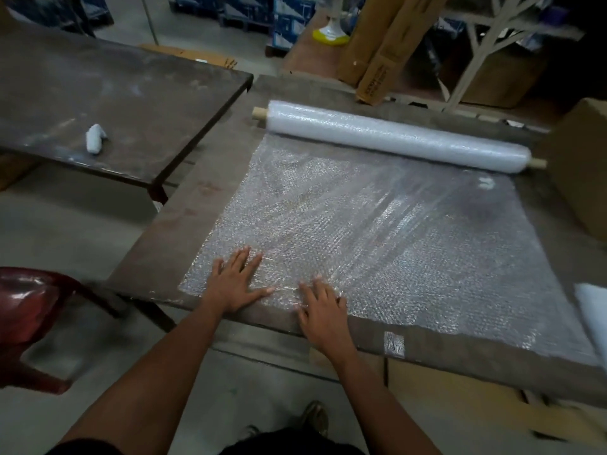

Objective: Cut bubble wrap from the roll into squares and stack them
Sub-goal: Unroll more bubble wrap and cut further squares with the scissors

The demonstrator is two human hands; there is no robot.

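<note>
A roll of bubble wrap point(397, 136) on a wooden core lies across the far side of the brown table point(184, 224). Its unrolled sheet point(377, 231) spreads flat toward me and reaches the table's near edge. My left hand point(235, 284) lies flat with spread fingers on the sheet's near left part. My right hand point(323, 310) rests on the sheet at the near edge, fingers spread. A white stack of bubble wrap point(593, 310) shows at the right border, partly cut off. No cutting tool is visible.
A second dark table point(115, 103) stands to the left with a small white wad point(95, 137) on it. A red plastic chair point(29, 310) sits at my lower left. Cardboard boxes point(578, 165) crowd the right side and the back.
</note>
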